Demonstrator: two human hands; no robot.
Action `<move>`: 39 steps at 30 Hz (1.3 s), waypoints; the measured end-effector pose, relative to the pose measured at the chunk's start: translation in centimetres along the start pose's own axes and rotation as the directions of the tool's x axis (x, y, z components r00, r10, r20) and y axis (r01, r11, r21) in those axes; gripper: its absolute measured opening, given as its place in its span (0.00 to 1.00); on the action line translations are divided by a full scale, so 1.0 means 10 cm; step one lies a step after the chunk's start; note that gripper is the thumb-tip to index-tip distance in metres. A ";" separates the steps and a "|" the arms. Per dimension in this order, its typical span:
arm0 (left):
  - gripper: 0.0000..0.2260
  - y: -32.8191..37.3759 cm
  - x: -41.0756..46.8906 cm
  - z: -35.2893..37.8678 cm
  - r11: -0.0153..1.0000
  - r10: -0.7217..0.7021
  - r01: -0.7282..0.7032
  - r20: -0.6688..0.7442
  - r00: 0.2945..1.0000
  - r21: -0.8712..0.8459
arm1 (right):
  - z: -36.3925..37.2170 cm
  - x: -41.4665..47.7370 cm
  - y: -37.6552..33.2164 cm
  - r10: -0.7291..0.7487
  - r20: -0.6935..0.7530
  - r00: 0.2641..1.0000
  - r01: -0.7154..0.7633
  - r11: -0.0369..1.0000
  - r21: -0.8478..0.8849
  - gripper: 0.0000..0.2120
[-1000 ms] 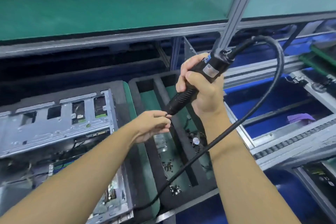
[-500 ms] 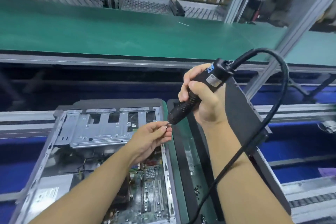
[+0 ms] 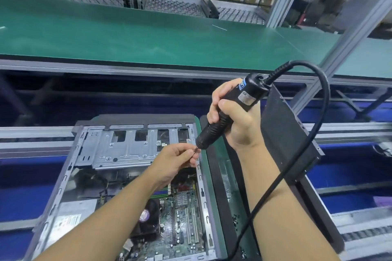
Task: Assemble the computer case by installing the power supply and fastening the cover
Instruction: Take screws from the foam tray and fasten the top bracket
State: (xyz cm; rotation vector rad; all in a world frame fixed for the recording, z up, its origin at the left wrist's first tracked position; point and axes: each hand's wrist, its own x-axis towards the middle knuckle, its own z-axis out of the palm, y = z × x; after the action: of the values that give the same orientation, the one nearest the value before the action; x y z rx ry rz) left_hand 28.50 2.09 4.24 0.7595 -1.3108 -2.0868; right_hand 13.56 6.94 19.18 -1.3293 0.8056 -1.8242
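An open computer case [image 3: 63,178] lies flat below me, showing its drive cage, motherboard and the silver power supply [image 3: 74,212] at the lower left. My right hand [image 3: 237,121] grips a black electric screwdriver [image 3: 229,112], tip pointing down-left, with its cable [image 3: 318,133] looping over my right forearm. My left hand [image 3: 180,159] pinches a small screw [image 3: 194,151] right at the screwdriver's tip, above the case's right edge. A dark cover panel [image 3: 286,137] leans tilted to the right of the case.
A black foam tray [image 3: 216,186] with compartments and loose screws [image 3: 234,219] sits between case and panel. A green conveyor belt [image 3: 148,36] runs across behind, with aluminium frame posts [image 3: 350,34] at the right. Blue bins lie on both sides, under metal rails.
My view has swung left and up, bringing the case fully under my hands. Both hands keep their hold, the left pinching the screw at the screwdriver tip.
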 end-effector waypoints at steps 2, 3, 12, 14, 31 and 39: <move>0.12 -0.02 0.00 0.00 1.000 0.006 -0.005 -0.027 1.000 0.028 | -0.01 -0.02 0.02 -0.004 -0.006 1.000 0.003 1.000 -0.014 0.08; 0.12 -0.03 0.01 0.01 1.000 0.011 -0.010 -0.046 0.999 0.028 | -0.02 -0.03 0.03 -0.011 -0.009 1.000 0.011 1.000 -0.021 0.08; 0.11 -0.02 -0.03 0.07 0.992 0.105 -0.097 -0.102 0.989 0.075 | -0.13 -0.04 0.11 0.017 -0.075 0.997 -0.014 0.999 0.042 0.07; 0.13 0.03 -0.04 0.05 0.952 0.160 -0.129 -0.090 0.983 0.279 | -0.14 -0.02 0.14 0.026 -0.084 0.996 -0.022 0.999 0.043 0.07; 0.14 -0.23 -0.28 -0.28 0.790 -0.411 0.513 -0.331 0.849 0.335 | -0.16 0.15 0.63 0.115 -0.041 0.993 -0.120 0.979 -0.168 0.06; 0.26 -0.40 -0.14 -0.13 0.809 -0.546 0.442 -0.216 0.810 -0.388 | -0.15 0.11 0.75 0.136 -0.030 0.990 -0.140 0.968 -0.207 0.07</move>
State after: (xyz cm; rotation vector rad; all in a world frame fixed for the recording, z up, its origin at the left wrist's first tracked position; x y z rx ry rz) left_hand 29.74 3.79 0.35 1.3392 -0.6019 -2.3605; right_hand 13.33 2.05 13.15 -1.3531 1.0956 -1.6786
